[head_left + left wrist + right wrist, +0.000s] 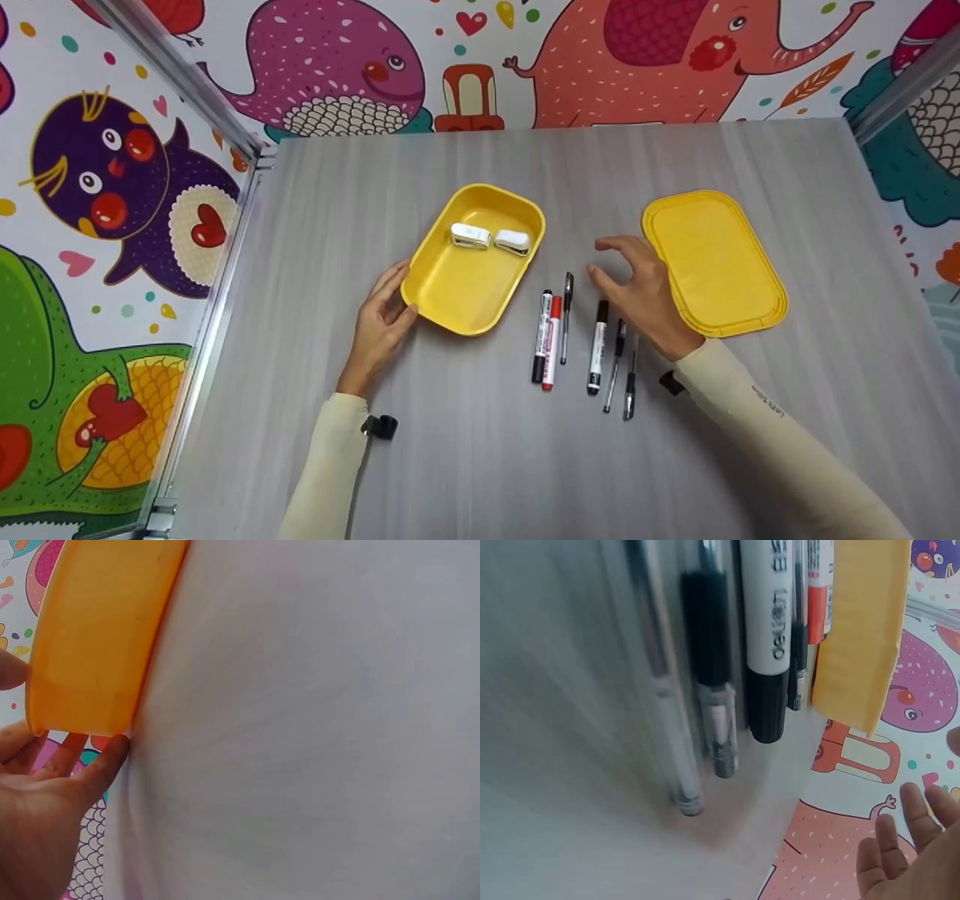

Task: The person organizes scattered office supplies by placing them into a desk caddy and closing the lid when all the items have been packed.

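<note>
My left hand holds the lower left corner of a yellow plastic box, thumb near the rim and fingers along the outer wall. Two small white staplers, a left one and a right one, lie inside. Over the table my right hand hovers with thumb and forefinger apart, holding nothing. Below and left of it lie a black-capped marker and gel pens. Closer to the box are a red marker, another black marker and a gel pen.
A flat yellow lid lies right of the right hand, partly behind it. The grey table ends at a metal rail on the left. Walls printed with cartoon animals stand behind and at both sides.
</note>
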Tool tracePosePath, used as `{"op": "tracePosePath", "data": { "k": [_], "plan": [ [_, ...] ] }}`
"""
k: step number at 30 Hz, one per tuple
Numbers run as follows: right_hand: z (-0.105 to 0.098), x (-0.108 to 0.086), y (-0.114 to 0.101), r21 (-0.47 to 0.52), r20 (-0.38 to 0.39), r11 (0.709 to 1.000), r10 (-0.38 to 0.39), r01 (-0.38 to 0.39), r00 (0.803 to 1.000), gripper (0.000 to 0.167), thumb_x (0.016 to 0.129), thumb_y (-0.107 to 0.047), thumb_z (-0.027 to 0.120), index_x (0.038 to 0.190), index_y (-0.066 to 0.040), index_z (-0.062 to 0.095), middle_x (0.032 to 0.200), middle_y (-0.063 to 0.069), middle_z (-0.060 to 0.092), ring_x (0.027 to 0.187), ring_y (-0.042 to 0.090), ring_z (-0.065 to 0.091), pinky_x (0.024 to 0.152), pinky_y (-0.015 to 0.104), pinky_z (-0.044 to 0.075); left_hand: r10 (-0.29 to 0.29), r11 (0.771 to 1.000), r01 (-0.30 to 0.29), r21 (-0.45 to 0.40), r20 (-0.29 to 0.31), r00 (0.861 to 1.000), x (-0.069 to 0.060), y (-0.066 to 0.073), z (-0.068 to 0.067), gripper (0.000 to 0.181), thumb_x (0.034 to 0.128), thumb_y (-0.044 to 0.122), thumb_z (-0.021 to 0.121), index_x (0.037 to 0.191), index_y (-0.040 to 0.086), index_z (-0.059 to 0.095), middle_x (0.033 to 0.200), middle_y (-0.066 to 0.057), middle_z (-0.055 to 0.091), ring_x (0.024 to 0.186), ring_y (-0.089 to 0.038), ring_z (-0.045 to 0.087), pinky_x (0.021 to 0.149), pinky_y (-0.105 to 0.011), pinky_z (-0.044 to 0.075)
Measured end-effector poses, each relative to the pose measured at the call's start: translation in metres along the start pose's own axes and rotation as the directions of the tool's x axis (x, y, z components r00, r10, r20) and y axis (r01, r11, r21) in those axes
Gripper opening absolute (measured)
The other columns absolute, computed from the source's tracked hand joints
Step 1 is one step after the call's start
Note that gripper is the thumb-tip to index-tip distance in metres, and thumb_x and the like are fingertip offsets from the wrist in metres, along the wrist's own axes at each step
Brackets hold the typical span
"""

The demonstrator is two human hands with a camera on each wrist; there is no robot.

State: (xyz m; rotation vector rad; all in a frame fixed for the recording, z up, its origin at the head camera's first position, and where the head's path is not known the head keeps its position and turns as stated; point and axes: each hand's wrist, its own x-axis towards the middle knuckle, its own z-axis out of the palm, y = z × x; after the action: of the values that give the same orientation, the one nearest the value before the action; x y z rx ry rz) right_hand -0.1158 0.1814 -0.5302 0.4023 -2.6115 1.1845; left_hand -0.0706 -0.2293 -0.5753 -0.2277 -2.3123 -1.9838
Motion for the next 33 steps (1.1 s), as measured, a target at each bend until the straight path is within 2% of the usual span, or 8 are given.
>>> {"op": "tracePosePath", "data": {
  "k": [7, 10, 17, 26, 33],
  "plan": [
    [0.000, -0.017, 0.004, 0.093, 0.024, 0.995, 0.039, -0.041, 0.999, 0.035, 0.098, -0.010, 0.082, 0.132, -0.003, 0.074, 0.131, 0.013, 0.074, 0.127, 0.031, 0.063, 0.113, 0.055, 0.049, 0.008, 1.000, -0.008, -0.003, -0.001, 1.000, 0.002, 0.000, 0.001, 0.065, 0.0994, -0.010, 0.071, 0.161, -0.006, 0.050, 0.170, -0.019, 0.043, 0.157, -0.035, 0.042, 0.122, -0.044, 0.045],
    [0.000, -0.024, 0.007, 0.080, 0.038, 0.996, 0.040, -0.043, 0.998, 0.034, 0.097, -0.009, 0.082, 0.130, -0.002, 0.075, 0.129, 0.014, 0.074, 0.126, 0.032, 0.063, 0.111, 0.055, 0.049, 0.015, 1.000, -0.015, 0.001, -0.002, 1.000, 0.002, -0.001, 0.001, 0.065, 0.0989, -0.011, 0.071, 0.160, -0.007, 0.050, 0.170, -0.020, 0.044, 0.157, -0.036, 0.043, 0.122, -0.044, 0.046],
    [-0.004, -0.037, 0.013, 0.048, 0.079, 0.999, 0.018, -0.022, 0.997, 0.033, 0.092, -0.002, 0.085, 0.123, 0.005, 0.075, 0.123, 0.019, 0.075, 0.121, 0.039, 0.063, 0.107, 0.056, 0.049, 0.027, 1.000, -0.027, -0.003, 0.004, 1.000, 0.001, -0.002, 0.000, 0.065, 0.0990, -0.011, 0.069, 0.161, -0.007, 0.049, 0.170, -0.021, 0.043, 0.157, -0.038, 0.042, 0.122, -0.054, 0.044],
    [-0.003, -0.060, 0.015, -0.019, 0.122, 1.000, 0.010, -0.008, 0.992, 0.035, 0.089, -0.001, 0.089, 0.122, 0.004, 0.076, 0.118, 0.018, 0.076, 0.113, 0.037, 0.065, 0.095, 0.053, 0.055, 0.034, 0.999, -0.034, -0.007, 0.004, 0.999, 0.001, -0.003, 0.000, 0.065, 0.0992, -0.012, 0.070, 0.161, -0.006, 0.050, 0.170, -0.020, 0.043, 0.157, -0.037, 0.042, 0.123, -0.045, 0.044],
    [-0.002, -0.072, 0.012, -0.041, 0.163, 0.997, 0.077, -0.071, 0.984, 0.033, 0.089, -0.004, 0.089, 0.119, 0.003, 0.077, 0.117, 0.016, 0.076, 0.111, 0.034, 0.063, 0.096, 0.052, 0.055, 0.031, 0.999, -0.031, -0.022, 0.008, 0.999, 0.001, -0.003, 0.000, 0.066, 0.0992, -0.012, 0.069, 0.161, -0.006, 0.049, 0.170, -0.020, 0.043, 0.157, -0.037, 0.042, 0.123, -0.040, 0.045]
  ]
}}
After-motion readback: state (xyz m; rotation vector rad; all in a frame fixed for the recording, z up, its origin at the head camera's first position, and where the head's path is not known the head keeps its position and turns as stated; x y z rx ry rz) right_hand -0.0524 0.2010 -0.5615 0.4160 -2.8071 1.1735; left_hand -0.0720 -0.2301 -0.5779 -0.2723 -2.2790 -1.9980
